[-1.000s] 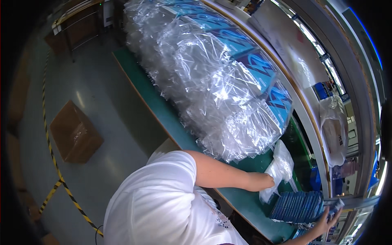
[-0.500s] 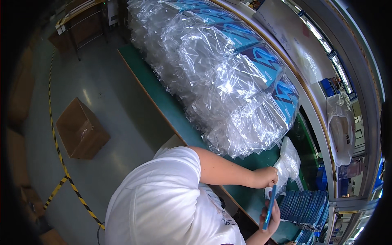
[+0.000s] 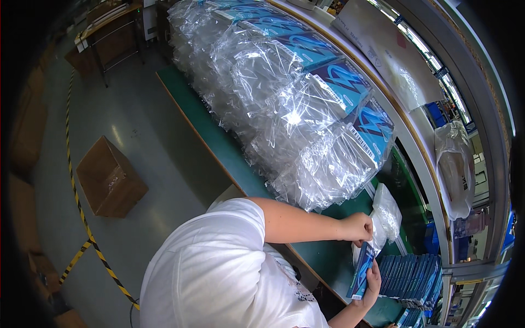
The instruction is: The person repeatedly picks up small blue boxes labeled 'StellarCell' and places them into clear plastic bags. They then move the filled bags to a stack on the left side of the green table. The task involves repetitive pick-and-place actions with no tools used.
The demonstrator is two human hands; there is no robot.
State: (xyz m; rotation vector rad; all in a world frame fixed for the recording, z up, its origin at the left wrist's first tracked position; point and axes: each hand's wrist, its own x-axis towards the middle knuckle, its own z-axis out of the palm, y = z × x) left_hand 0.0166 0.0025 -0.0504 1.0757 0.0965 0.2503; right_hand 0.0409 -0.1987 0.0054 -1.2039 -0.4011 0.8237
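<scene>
My right hand [image 3: 373, 280] grips a thin, flat blue box [image 3: 361, 271] by its side, its printed face turned up. Just beyond the box's upper end is my left hand [image 3: 358, 227], its fingers closed in a pinch. What they hold, if anything, is too small to make out. Beside the left hand lies a heap of clear plastic bags [image 3: 387, 213] on the green table [image 3: 322, 249]. Stacked blue boxes [image 3: 410, 277] of similar look stand to the right of my right hand.
Rows of blue boxes in loose clear bags [image 3: 306, 126] cover the table's far part. A shelf edge [image 3: 402, 115] runs along the right side. On the floor at left are an open cardboard box [image 3: 112, 177] and yellow-black tape [image 3: 82, 218].
The blue box in my right hand has turned from edge-on to show its printed face. My left hand has shifted slightly up and away from it.
</scene>
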